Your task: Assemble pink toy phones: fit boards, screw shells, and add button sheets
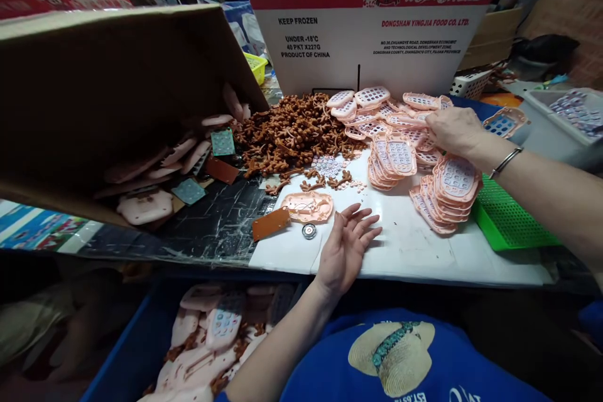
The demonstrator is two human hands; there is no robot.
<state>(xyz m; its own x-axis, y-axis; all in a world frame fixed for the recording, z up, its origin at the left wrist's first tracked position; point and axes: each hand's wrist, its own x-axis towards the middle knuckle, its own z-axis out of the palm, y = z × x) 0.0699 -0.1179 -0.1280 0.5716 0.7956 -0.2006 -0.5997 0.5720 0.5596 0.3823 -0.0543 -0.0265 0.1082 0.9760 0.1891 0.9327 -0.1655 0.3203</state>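
Observation:
My left hand (346, 245) is held palm up over the white board, fingers spread, holding nothing. Just beyond its fingertips lies a pink plastic casing half (308, 207), hollow side up, with thin wires inside. An orange-brown circuit board (271, 223) and a small round speaker (309, 231) are beside that casing. At the right, my right hand (455, 132) is closed at the edge of a heap of pink casing halves (372, 97) with button holes, its fingertips pinching one. Nearer me stand stacks of casings with printed buttons (400, 156), (456, 179).
Brown branch-shaped plastic parts (292, 132) are heaped at the back centre. A tipped carton (108, 107) holds more casings at left. A green basket (511, 213) sits at right, a grey bin (560, 119) behind it. Below the table edge is a blue bin (127, 339) of casings.

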